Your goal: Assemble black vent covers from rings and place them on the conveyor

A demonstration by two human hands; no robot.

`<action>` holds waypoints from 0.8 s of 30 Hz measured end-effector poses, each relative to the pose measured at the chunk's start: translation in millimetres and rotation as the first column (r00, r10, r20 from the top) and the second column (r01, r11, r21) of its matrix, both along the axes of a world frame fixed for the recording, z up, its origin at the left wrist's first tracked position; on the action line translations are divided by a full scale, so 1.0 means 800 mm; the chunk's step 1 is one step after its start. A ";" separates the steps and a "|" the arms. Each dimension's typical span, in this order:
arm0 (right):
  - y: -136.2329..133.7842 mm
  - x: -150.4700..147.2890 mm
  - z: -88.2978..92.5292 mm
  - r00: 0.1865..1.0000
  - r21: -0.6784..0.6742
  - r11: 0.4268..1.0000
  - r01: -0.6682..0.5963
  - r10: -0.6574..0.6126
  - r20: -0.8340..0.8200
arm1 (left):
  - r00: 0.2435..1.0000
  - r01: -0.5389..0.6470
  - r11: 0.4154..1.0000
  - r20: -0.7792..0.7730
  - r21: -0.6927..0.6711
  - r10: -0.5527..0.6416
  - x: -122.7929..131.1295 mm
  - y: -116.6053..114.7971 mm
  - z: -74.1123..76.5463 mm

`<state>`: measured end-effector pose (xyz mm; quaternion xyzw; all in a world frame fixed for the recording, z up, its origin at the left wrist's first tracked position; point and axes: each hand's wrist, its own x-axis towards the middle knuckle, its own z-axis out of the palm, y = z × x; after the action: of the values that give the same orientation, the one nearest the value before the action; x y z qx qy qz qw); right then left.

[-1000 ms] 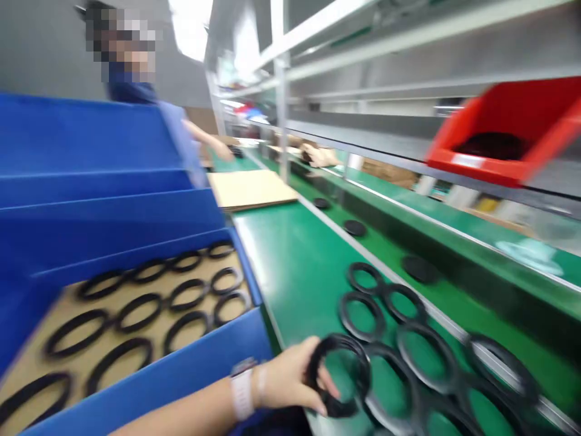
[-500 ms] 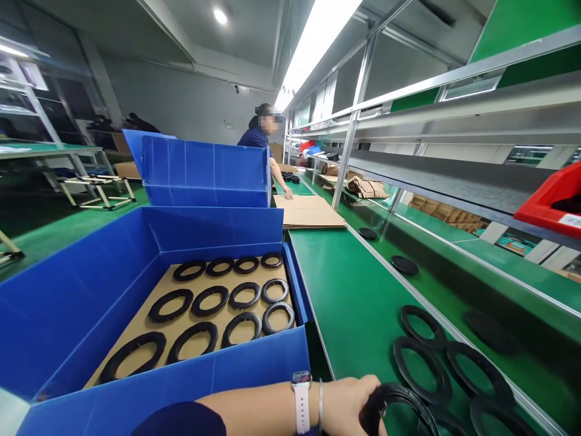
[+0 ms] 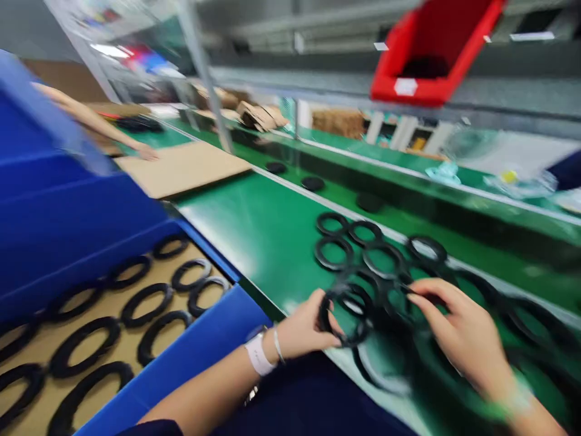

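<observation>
My left hand (image 3: 306, 330) grips a stack of black rubber rings (image 3: 347, 312) just above the green table (image 3: 258, 224); a white watch band is on its wrist. My right hand (image 3: 458, 330) reaches in from the right with its fingertips at the far side of the same rings, fingers curled but blurred. Several more black rings (image 3: 363, 242) lie flat on the table beyond both hands. To the left, a blue plastic box (image 3: 204, 339) holds rows of black rings (image 3: 136, 297) on a cardboard sheet.
A red bin (image 3: 431, 54) sits on the shelf above. A cardboard sheet (image 3: 181, 166) lies further along the table, where another person's arm (image 3: 91, 121) rests. Black discs (image 3: 313, 183) lie on the conveyor strip behind.
The view has swung down and to the right. My right hand has come into view and reached the rings held by my left hand, which has lifted them a little.
</observation>
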<state>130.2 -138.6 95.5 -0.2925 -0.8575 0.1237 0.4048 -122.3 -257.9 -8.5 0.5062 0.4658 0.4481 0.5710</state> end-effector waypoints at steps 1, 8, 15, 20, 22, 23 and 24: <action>-0.012 -0.002 -0.007 1.000 -0.040 0.999 -0.004 0.005 0.020 | 1.000 0.002 1.000 -0.011 -0.023 -0.002 -0.002 0.002 0.004; -0.031 -0.048 -0.057 0.987 0.039 0.987 -0.157 0.156 0.023 | 1.000 0.005 0.993 0.015 -0.117 -0.003 -0.006 0.016 0.004; -0.047 -0.053 -0.070 0.972 0.135 0.965 -0.225 0.213 0.093 | 0.997 -0.070 0.994 -0.025 -0.079 0.068 -0.002 0.012 -0.001; -0.046 -0.066 -0.071 0.968 0.162 0.961 -0.223 0.199 0.150 | 0.995 -0.101 0.993 0.004 -0.054 0.101 -0.001 0.008 -0.004; -0.045 -0.068 -0.072 0.965 0.174 0.960 -0.220 0.188 0.181 | 0.993 -0.117 0.992 0.019 -0.048 0.118 0.001 0.006 -0.003; -0.045 -0.068 -0.072 0.963 0.178 0.959 -0.220 0.185 0.196 | 0.992 -0.121 0.992 0.020 -0.047 0.122 0.001 0.006 -0.002; -0.045 -0.069 -0.072 0.961 0.182 0.958 -0.221 0.182 0.209 | 0.992 -0.124 0.991 0.017 -0.045 0.125 0.002 0.006 -0.002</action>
<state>75.4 -174.4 37.5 -0.1705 -0.9258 0.0476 0.3339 -121.0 -253.5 -10.1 0.4590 0.5004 0.4774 0.5577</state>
